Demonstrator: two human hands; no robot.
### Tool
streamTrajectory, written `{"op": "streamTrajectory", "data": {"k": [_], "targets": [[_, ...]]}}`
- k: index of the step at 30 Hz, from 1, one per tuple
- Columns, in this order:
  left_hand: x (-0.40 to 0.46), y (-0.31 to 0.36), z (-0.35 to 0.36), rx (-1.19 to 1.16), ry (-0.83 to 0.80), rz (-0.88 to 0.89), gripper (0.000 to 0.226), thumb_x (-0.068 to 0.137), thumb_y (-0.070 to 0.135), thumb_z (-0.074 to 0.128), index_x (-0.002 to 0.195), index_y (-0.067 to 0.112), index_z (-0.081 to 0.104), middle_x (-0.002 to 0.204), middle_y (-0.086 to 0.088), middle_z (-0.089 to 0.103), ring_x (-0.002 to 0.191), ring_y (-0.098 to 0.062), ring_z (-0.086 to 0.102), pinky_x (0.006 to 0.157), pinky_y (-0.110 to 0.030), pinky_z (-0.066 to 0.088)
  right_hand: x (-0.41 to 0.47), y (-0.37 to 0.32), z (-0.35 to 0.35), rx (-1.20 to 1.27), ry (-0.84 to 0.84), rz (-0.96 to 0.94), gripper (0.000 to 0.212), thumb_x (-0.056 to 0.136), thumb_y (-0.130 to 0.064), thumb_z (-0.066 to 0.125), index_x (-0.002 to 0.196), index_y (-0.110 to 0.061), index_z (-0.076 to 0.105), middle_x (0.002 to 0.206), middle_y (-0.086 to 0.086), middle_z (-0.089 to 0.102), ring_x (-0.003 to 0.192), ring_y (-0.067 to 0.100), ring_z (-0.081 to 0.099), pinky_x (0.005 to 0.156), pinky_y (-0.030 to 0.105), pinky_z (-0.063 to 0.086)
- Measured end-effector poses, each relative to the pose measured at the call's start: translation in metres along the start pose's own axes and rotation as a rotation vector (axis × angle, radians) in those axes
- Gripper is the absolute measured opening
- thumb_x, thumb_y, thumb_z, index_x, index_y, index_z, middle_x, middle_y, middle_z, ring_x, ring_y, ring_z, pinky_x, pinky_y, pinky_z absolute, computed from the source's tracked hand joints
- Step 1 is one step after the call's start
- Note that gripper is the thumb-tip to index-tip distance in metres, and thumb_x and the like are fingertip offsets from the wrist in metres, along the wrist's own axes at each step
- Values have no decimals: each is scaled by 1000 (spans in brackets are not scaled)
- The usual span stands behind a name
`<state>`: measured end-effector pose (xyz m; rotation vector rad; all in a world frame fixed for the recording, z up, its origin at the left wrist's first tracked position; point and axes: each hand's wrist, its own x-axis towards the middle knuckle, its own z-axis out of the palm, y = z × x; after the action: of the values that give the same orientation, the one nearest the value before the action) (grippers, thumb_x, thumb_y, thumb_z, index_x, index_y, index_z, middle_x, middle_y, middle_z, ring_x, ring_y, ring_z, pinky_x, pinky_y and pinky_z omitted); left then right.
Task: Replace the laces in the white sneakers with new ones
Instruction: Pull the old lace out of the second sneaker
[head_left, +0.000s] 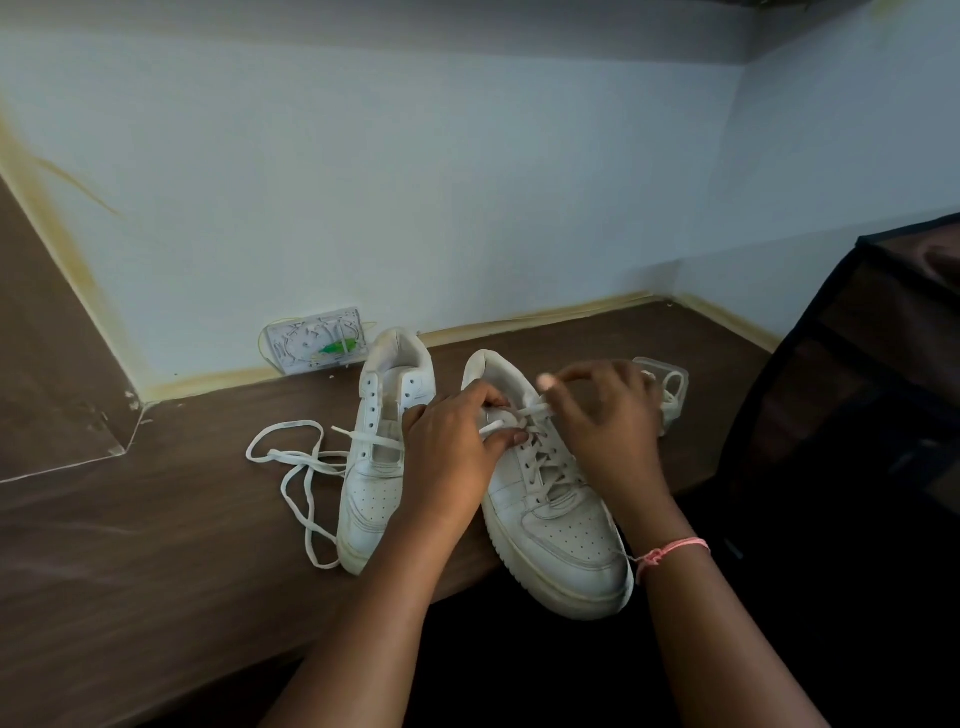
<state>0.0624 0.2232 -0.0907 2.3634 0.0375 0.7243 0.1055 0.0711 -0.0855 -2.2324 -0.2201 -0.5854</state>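
Wall socket (316, 341) — black chair (852, 415)

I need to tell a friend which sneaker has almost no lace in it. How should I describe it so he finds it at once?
On the brown desk, two white sneakers stand side by side near the wall. Take the left sneaker, beside the loose lace lying on the desk. Only one lace bar crosses it and its upper eyelets are empty, while the right sneaker is laced.
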Motion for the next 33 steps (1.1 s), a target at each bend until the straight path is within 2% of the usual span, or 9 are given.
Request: {"op": "streamTrajectory", "data": {"k": [4, 10, 13, 15, 18, 22, 24, 28, 33], "targets": [[1, 1, 1, 4, 0, -6, 31, 73, 40, 81, 95, 33, 61, 87, 19, 66, 88, -4, 61, 92, -39, 45, -2, -1, 11, -195, -13, -196, 13, 85, -36, 70, 85, -23, 68, 109, -3, 60, 117, 25, 40, 90, 38, 31], [0, 1, -1, 24, 2, -9, 32, 73, 47, 79, 97, 34, 62, 87, 22, 63, 87, 0, 59, 88, -27, 30, 3, 10, 1, 252, 332, 309, 11, 92, -32, 61, 91, -21, 57, 110, 0, 49, 112, 30, 48, 96, 50, 44], [1, 3, -2, 26, 7, -21, 31, 74, 44, 80, 97, 34, 62, 86, 21, 63, 90, -3, 61, 90, -29, 33, -3, 5, 3, 7, 86, 9, 26, 86, -51, 64, 97, -27, 66, 120, 0, 52, 122, 25, 39, 97, 43, 40], [1, 4, -2, 48, 15, -20, 31, 75, 45, 79, 98, 34, 62, 85, 21, 62, 92, -3, 61, 88, -27, 29, -5, 0, 7, -141, -14, -206, 22, 84, -45, 69, 89, -24, 70, 114, -3, 56, 119, 24, 37, 93, 42, 37], [0, 6, -4, 73, 8, -14, 31, 75, 49, 77, 98, 35, 61, 85, 23, 60, 93, -3, 58, 83, -25, 20, 0, 2, 7, -181, 20, -176, 14, 86, -32, 69, 81, -19, 70, 106, 0, 59, 113, 26, 39, 91, 46, 38], [-2, 5, -4, 186, -6, -17, 30, 78, 55, 71, 101, 39, 60, 119, 22, 60, 129, -10, 44, 98, -32, 10, 3, 12, -5, -149, 225, 59, 17, 90, -29, 65, 86, -12, 69, 115, 12, 60, 119, 35, 40, 92, 48, 40], [-1, 4, -3, 232, -18, -20, 30, 79, 56, 69, 103, 40, 61, 144, 17, 46, 147, -17, 24, 111, -41, -10, 1, 9, -5, -171, 242, 76, 19, 90, -33, 65, 90, -14, 68, 121, 13, 57, 126, 36, 36, 97, 50, 39], [0, 5, -4, 279, -33, -3, 27, 81, 52, 68, 104, 42, 61, 155, 9, 35, 151, -21, 11, 109, -54, -27, -4, -2, 7, -240, 90, -137, 26, 81, -50, 70, 98, -29, 71, 135, 2, 51, 139, 29, 20, 110, 56, 24], [0, 5, -3, 281, 3, 23, 24, 79, 50, 71, 99, 43, 61, 158, 8, 30, 152, -20, -3, 109, -60, -24, -3, -2, 7, -272, 70, -187, 10, 80, -32, 75, 80, -24, 69, 118, 0, 60, 134, 28, 30, 112, 58, 16]]}}
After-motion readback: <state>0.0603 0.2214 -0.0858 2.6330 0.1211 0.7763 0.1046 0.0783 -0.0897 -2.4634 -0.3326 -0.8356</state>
